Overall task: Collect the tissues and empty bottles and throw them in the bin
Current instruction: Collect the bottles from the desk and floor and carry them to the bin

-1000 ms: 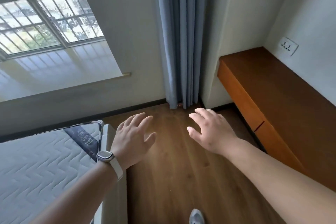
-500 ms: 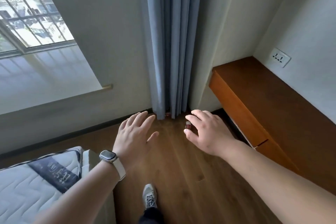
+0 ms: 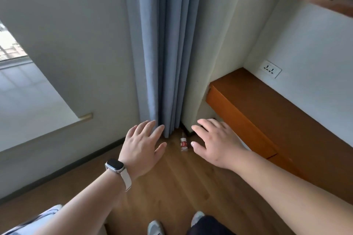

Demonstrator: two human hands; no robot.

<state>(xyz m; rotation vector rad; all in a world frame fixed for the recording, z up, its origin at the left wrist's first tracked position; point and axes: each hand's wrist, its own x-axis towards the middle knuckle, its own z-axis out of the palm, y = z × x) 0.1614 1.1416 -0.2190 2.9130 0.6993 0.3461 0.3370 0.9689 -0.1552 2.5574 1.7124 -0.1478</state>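
In the head view, the person stands over a wood floor and looks down into the room's corner at the centre of the frame. A small clear bottle with a red label rests there, just beside the foot of a blue curtain and near the end of an orange-brown wooden cabinet that runs off to the right of the frame. Both arms reach forward with the palms down. The left hand, which wears a watch at the wrist, has its fingers spread and holds nothing. The right hand is likewise spread and bare, and its thumb appears just right of the bottle in the frame, though well above it. The step in hand seems to be picking up this bottle. To do it well, the person would likely bend low and let the nearer right hand close round the labelled body. A light bottle may skid or roll under the curtain hem if it is nudged first. The bottle looks to lie on its side with its cap toward the corner, though the angle leaves that unsure. It is too small in the frame to show whether anything is inside it. No bin and no tissues appear anywhere in this view.
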